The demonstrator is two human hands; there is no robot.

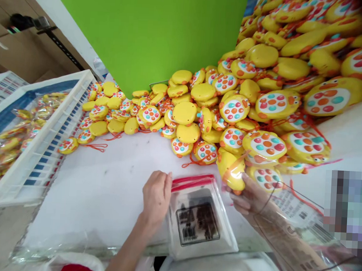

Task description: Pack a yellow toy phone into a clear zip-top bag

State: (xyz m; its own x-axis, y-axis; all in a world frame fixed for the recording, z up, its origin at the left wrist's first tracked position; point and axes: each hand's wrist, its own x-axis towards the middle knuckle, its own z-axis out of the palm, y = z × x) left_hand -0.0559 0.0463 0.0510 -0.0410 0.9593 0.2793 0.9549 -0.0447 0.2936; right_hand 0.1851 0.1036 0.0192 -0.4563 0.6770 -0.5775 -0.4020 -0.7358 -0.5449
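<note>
My left hand (157, 195) pinches the upper left corner of a clear zip bag (201, 217) with a red strip along its top and a dark printed label. The bag lies at the table's front edge. To its right, my right hand (245, 197) has its fingers around a yellow duck-shaped toy (232, 170), which is tilted and seems to have clear plastic about it. Clear printed plastic (297, 230) lies over my right wrist and forearm. Behind both hands is a heap of yellow toys (185, 112) with coloured dots and red strings.
A white crate (60, 117) at the left holds toys in clear bags (10, 144). A green panel (162, 33) stands behind the heap. The toy pile rises high at the back right. The white tabletop (105, 188) shows left of my hands.
</note>
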